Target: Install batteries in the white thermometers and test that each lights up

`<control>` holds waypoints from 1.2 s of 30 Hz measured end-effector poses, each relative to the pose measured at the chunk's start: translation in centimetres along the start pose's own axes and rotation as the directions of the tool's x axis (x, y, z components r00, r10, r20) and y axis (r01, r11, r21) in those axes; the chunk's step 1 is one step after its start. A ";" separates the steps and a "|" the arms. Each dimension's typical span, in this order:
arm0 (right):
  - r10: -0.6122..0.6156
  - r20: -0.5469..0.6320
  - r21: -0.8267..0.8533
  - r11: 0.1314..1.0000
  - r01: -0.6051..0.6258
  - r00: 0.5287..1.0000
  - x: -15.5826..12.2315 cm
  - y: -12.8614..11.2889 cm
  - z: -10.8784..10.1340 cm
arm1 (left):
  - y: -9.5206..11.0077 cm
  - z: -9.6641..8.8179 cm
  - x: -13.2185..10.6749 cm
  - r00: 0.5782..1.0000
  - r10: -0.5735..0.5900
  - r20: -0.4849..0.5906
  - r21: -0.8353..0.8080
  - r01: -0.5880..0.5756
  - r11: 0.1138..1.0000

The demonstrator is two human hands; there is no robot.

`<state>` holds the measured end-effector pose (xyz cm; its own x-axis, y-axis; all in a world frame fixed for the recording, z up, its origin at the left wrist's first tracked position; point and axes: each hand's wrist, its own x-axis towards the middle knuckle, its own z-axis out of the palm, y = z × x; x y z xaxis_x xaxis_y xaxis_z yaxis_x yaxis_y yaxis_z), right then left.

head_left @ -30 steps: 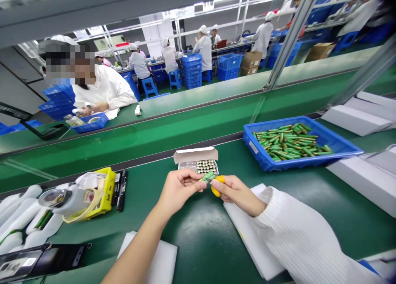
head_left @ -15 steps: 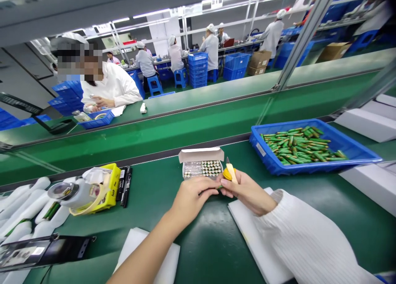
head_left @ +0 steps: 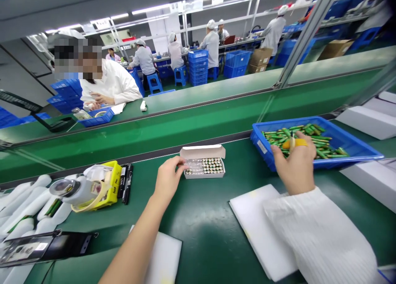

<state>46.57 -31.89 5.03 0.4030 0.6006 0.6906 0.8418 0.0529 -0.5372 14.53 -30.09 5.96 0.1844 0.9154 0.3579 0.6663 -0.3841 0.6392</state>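
Note:
A small white box [head_left: 204, 175] with a raised lid stands in front of me. Batteries [head_left: 213, 165] fill its right part, ends up, and clear plastic shows on the left. At its left end, my left hand [head_left: 168, 174] has thumb and fingers pinched; anything between them is hidden. My right hand [head_left: 297, 170] reaches over the near side of a blue tray [head_left: 349, 165] of loose green batteries [head_left: 309, 131]. Its thumb and fingers are apart. A yellow band [head_left: 298, 142] with a small pale, dark-tipped tool [head_left: 292, 141] sits along the index finger.
White foam sheets [head_left: 262, 226] lie near my right sleeve, others by my left forearm. Left are a yellow basket [head_left: 113, 185] with a bottle [head_left: 74, 193], black markers [head_left: 126, 185] and white rolls [head_left: 18, 201]. White boxes [head_left: 368, 123] stand right. Across the green divider sits a co-worker [head_left: 114, 82].
My hands have parted from their meeting place before the box. The left has moved to the box's left end; the right has moved right, over the tray.

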 end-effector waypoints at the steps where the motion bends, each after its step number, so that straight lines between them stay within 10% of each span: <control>1: -0.009 0.006 -0.012 1.000 0.009 1.000 0.1 0.7 0.2 | -0.2 0.4 0.0 1.000 0.019 0.015 0.003 -0.019 1.000; 18: -0.089 0.107 0.131 0.989 0.075 0.990 -2.1 -2.4 1.4 | -0.6 2.7 0.4 0.931 0.300 0.207 0.102 -0.326 0.940; 32: -0.144 0.177 0.235 0.967 0.100 0.974 -3.0 -4.2 1.3 | -0.1 -0.2 0.8 0.953 0.121 0.278 0.056 -0.142 0.988; 36: -0.121 0.348 0.453 0.890 -0.053 0.930 -3.5 -5.7 0.5 | 0.0 -0.4 0.9 0.977 0.029 0.212 -0.072 -0.014 0.997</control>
<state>40.17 -33.91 5.44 0.1480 0.8293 0.5389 0.5648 0.3764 -0.7344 14.46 -29.37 6.55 0.3528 0.9085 0.2242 0.6098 -0.4049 0.6813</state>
